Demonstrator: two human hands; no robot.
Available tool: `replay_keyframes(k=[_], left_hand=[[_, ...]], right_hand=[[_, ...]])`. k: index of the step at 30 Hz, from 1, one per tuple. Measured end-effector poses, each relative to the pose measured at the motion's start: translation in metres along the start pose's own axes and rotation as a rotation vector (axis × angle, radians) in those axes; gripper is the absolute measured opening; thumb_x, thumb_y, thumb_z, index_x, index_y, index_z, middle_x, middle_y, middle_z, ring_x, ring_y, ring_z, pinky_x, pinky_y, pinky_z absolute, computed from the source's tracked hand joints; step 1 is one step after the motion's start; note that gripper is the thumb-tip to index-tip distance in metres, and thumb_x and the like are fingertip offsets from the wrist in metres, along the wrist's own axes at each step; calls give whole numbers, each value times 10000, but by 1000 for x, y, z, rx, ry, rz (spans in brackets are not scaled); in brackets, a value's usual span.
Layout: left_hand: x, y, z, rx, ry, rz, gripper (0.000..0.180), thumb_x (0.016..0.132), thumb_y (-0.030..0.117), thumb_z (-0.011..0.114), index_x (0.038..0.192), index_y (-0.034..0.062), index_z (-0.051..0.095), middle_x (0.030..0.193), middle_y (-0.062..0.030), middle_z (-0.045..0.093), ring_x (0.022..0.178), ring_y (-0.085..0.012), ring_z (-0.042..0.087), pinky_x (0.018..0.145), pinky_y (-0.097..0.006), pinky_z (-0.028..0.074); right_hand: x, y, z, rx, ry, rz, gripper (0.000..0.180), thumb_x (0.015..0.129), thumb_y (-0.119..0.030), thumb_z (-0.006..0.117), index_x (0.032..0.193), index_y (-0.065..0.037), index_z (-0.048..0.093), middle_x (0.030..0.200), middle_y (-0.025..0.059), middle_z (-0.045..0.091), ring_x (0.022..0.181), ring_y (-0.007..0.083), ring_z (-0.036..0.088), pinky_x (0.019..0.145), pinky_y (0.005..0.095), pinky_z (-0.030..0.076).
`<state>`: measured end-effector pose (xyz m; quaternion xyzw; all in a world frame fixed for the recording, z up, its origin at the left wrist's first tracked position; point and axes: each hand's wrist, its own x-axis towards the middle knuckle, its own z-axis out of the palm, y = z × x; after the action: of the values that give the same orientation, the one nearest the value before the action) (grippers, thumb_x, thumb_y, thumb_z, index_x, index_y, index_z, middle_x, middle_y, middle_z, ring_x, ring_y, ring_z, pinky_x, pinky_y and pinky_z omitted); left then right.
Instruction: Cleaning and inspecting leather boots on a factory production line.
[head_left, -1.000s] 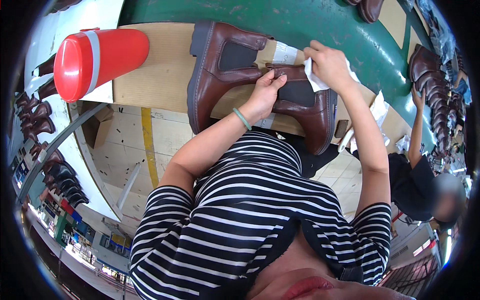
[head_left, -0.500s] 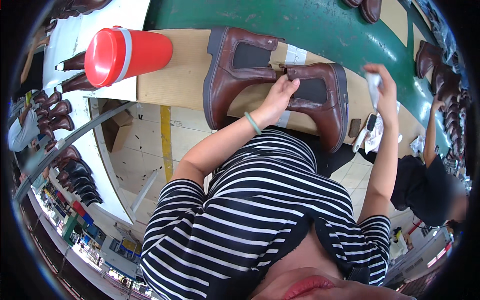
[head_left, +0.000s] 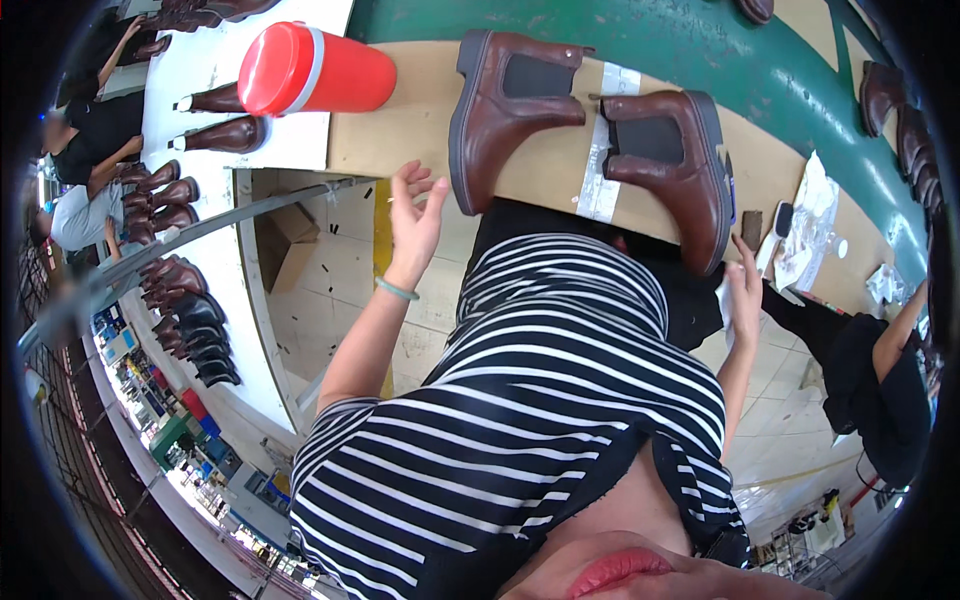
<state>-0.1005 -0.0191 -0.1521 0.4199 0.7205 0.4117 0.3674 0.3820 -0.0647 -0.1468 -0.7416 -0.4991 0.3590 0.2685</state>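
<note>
Two brown ankle boots with dark elastic side panels lie on their sides on a cardboard sheet [head_left: 420,110]. My left hand [head_left: 415,225] is empty, fingers apart, just left of the toe of the left boot [head_left: 485,130]. A green bangle [head_left: 397,290] circles that wrist. By the toe of the right boot [head_left: 690,195], my right hand [head_left: 743,297] is closed on a white cloth or tissue [head_left: 725,306], partly hidden by the fingers. Whether this hand touches the boot is hard to tell.
A red jug [head_left: 350,75] lies at the left of the cardboard. Right of the boots are a brown block [head_left: 751,223], a brush [head_left: 776,236] and crumpled white wrapping [head_left: 812,215]. A metal rail [head_left: 210,228] crosses at left. Another person [head_left: 870,380] is at right.
My left hand has let go of the right boot and moved left. My right hand, with the white cloth or tissue, has come down toward me beside the boot's toe. The view has shifted.
</note>
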Motion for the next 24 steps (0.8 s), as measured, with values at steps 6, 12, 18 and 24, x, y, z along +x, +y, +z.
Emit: replay_keyframes(k=[6,12,18,24], left_hand=[[-18,-10,36,-2,-169,101,963,748,241,803,1424,-43,179,1309,-219,429,1149,-285,497,926,-365,442],[-16,-17,62,221,63,309,957,671,142,836,1398,-39,241,1246,-242,478,1122,-323,522,960,-381,426],[7,23,21,-1039,-316,-455,585,840,104,643,1333,-39,362,1234,-220,531,1118,-364,564,966,-468,482],[12,-39,30,-1781,-632,-712,579,891,245,575,1336,-71,382,1361,-314,402,1254,-509,398,955,-621,454]], right_hand=[[5,-46,31,-552,-75,48,899,609,-669,733,1288,-116,530,987,214,678,945,388,645,822,437,490],[3,-45,41,-544,-1,43,796,586,-642,769,1101,-50,635,928,201,687,895,368,656,783,439,495],[15,-8,46,616,-146,315,537,787,-423,739,1072,15,613,958,89,678,726,193,635,627,275,496],[10,6,62,1599,-488,403,461,907,-427,593,1213,-90,520,1071,120,621,643,202,570,444,281,390]])
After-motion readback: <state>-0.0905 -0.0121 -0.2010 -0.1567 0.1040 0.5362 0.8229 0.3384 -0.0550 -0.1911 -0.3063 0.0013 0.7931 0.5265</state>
